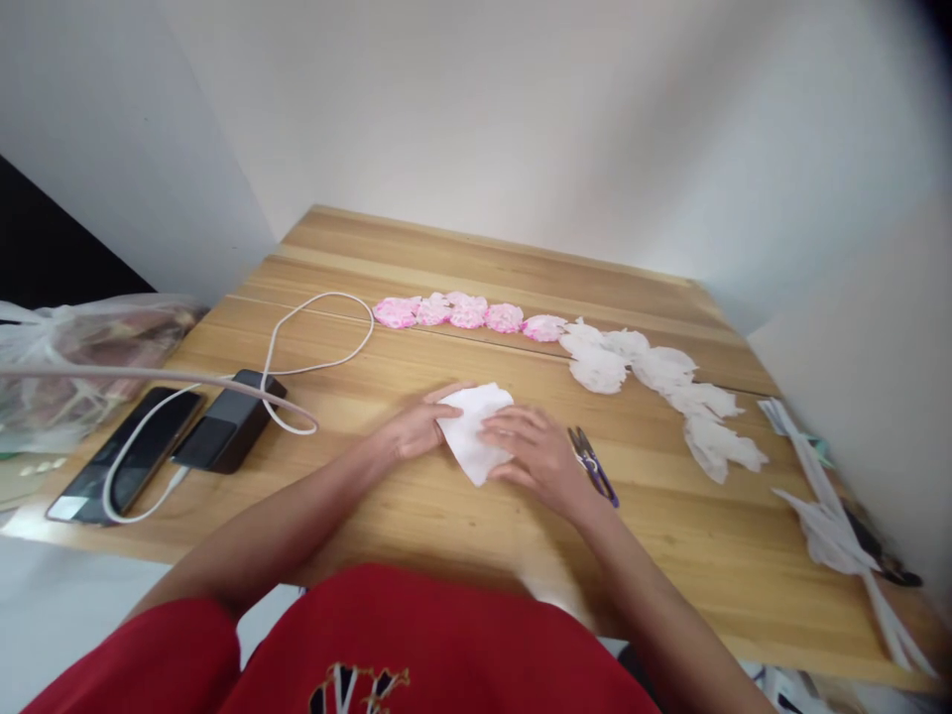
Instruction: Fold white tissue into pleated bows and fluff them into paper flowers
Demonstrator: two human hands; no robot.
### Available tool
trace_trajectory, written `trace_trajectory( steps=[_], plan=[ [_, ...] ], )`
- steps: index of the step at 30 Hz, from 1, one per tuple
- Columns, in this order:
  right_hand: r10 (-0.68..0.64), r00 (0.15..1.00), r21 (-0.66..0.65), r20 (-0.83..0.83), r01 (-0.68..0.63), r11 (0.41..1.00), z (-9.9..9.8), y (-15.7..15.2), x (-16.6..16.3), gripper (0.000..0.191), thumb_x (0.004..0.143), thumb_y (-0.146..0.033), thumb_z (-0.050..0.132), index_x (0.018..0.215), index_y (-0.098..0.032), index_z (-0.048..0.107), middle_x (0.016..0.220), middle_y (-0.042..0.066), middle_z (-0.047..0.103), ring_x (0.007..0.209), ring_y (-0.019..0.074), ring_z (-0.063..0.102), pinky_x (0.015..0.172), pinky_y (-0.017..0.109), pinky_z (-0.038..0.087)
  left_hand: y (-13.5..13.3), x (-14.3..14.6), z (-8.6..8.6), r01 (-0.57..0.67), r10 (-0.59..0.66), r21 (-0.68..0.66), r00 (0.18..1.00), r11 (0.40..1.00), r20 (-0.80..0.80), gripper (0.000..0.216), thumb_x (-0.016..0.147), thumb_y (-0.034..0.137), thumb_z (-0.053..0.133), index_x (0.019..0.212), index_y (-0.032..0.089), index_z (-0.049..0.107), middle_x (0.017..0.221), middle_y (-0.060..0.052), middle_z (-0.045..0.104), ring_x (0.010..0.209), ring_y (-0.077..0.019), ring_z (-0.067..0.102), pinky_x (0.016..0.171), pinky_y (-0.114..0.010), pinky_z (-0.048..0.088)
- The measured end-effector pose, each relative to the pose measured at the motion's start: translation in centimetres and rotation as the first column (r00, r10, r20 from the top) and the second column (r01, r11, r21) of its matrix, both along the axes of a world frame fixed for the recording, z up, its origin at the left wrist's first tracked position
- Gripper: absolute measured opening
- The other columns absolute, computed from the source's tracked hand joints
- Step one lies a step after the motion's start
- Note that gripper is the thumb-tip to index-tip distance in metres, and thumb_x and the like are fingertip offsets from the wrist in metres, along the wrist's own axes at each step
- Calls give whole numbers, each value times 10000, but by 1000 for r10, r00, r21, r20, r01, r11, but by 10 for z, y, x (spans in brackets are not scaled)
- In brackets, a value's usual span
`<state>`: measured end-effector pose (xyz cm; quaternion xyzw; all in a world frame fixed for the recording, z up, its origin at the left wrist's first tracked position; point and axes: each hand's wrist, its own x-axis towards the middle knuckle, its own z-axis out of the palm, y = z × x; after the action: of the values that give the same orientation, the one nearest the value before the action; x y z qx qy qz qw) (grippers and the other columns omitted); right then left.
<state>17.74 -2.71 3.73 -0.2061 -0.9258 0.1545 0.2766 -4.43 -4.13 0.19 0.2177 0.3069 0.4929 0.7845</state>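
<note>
- A white sheet (476, 436) is sitting between a person's two bare hands, over the middle of the wooden desk (446, 516), nearer its near edge than its far one.
- The left grip (417, 428) is pinching the sheet's upper left edge, thumb lying on top.
- The right grip (539, 456) is curling its fingers over the sheet's right side; whether its thumb is pinching from beneath, I cannot tell.
- Wood grain is showing between the sheet and a row of pink-tinged paper puffs (468, 310), which is running parallel to the desk's far edge.
- White paper puffs (661, 367) are continuing that row, curving toward the right edge.
- Scissors (593, 466) with dark purplish handles are lying just beside the right grip.
- Along the left edge, a phone (126, 456) and a black device (227, 421) are resting beneath a looping white cable (272, 342).
- By the right edge, a bundle of white strips (833, 526) is lying lengthwise.
- The sheet is looking thin and smooth, tapering toward the person, its far edge slightly wavy.
</note>
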Motion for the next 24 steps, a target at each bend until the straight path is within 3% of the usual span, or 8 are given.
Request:
trace_trajectory(
  steps=[3, 6, 10, 15, 19, 24],
  plan=[
    [-220, 968, -221, -124, 189, 957, 5, 7, 11, 466, 894, -513, 520, 1305, -294, 544, 1289, 79, 619, 1202, 265, 544, 1015, 475, 392, -6, 6, 8, 17, -17, 0, 997, 1000, -76, 544, 589, 123, 781, 1119, 181, 671, 1194, -99, 665, 992, -226, 655, 858, -303, 500],
    [-401, 911, -479, -99, 310, 821, 9, 13, 14, 500, 929, -515, 438, 1358, -262, 482, 1294, 97, 612, 1196, 249, 556, 1007, 453, 413, -10, 8, 20, 83, -78, 30, 988, 996, -137, 569, 610, 182, 793, 1162, 172, 659, 1177, -101, 674, 1001, -238, 646, 845, -303, 487],
    [-395, 916, -693, -70, 240, 680, 5, 15, 6, 555, 906, -531, 461, 1359, -211, 477, 1195, 111, 666, 1097, 236, 610, 943, 397, 461, -15, 3, 27, 181, -150, 109, 958, 978, -244, 621, 656, 247, 789, 1245, 182, 608, 1321, -106, 587, 1141, -271, 575, 922, -327, 435],
    [-412, 907, -852, -92, 142, 505, -11, 12, -8, 666, 771, -459, 675, 1362, -223, 477, 1053, 67, 693, 898, 207, 646, 757, 312, 508, -17, 0, 22, 261, -146, 226, 893, 939, -425, 648, 757, 371, 714, 1350, 205, 512, 1342, -97, 570, 1159, -287, 553, 939, -347, 415],
    [-517, 842, -867, -152, 137, 479, -21, 8, -14, 624, 728, -401, 720, 1303, -240, 539, 934, 23, 661, 736, 150, 606, 632, 255, 477, -18, 0, 18, 275, -110, 250, 846, 929, -522, 696, 773, 411, 692, 1395, 211, 453, 1380, -93, 536, 1173, -280, 543, 941, -338, 415],
    [-560, 810, -820, -173, 197, 538, -21, 3, -14, 534, 724, -371, 723, 1230, -249, 604, 920, 17, 647, 719, 137, 588, 615, 241, 467, -17, -8, 25, 273, -97, 207, 793, 940, -602, 646, 792, 453, 656, 1354, 173, 505, 1315, -123, 586, 1118, -261, 578, 910, -345, 437]
  ],
)
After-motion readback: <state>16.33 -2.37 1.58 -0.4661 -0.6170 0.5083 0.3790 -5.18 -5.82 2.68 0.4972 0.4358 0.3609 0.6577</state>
